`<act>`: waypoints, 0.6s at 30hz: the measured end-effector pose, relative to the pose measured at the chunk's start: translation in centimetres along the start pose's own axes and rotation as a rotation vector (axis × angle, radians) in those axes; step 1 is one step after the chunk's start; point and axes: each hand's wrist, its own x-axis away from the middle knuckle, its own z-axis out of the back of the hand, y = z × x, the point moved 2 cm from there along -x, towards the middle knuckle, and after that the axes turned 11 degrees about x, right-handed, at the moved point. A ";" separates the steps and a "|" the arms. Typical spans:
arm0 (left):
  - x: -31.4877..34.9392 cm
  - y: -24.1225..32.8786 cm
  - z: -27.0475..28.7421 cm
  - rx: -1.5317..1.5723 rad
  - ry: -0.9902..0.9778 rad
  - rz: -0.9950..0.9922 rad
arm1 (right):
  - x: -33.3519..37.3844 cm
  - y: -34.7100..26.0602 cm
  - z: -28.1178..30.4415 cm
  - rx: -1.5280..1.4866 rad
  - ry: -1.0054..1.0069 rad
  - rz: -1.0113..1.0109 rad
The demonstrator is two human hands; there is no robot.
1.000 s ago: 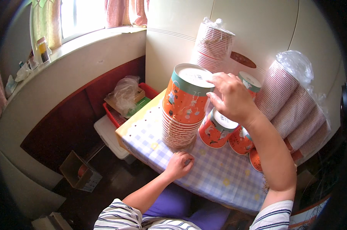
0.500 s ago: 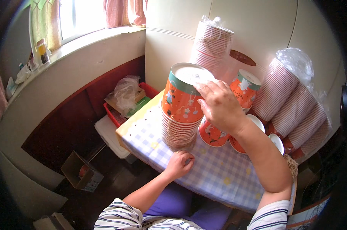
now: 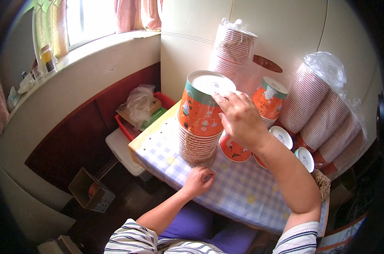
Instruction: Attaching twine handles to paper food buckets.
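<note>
A tall stack of upside-down paper cups (image 3: 199, 142) stands before me, its top cup (image 3: 198, 112) orange with a green band and cartoon figures. Rough brown twine (image 3: 192, 148) runs down the stack's side and bunches near its foot. My right hand (image 3: 243, 120) is at the top cup's right edge, fingertips on the base rim and thumb near the side. Low at the stack's foot, my left hand (image 3: 199, 181) is curled closed on the tablecloth; what it holds, if anything, is hidden. Behind my right arm is another orange cup (image 3: 234, 149), partly covered.
The table has a blue-checked cloth (image 3: 238, 190). More cups (image 3: 270, 99) stand behind, with white-based ones (image 3: 304, 159) at right. Plastic-wrapped cup stacks (image 3: 306, 97) lean at the right; another wrapped stack (image 3: 233, 51) rises at the back. A red crate (image 3: 126, 127) sits left of the table.
The right hand has shifted very slightly left and down, still at the top cup. The left hand stays at the stack's foot. The view has moved a little.
</note>
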 end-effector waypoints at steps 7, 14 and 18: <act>0.1 -0.2 -0.1 0.012 0.008 -0.002 | 1.2 0.1 -0.3 0.004 0.063 -0.011; 0.3 -0.5 0.0 0.001 -0.024 0.015 | 4.0 0.5 0.4 -0.020 0.038 -0.062; 0.3 -0.4 0.1 -0.018 -0.035 0.035 | 6.3 0.5 0.4 -0.080 0.021 -0.124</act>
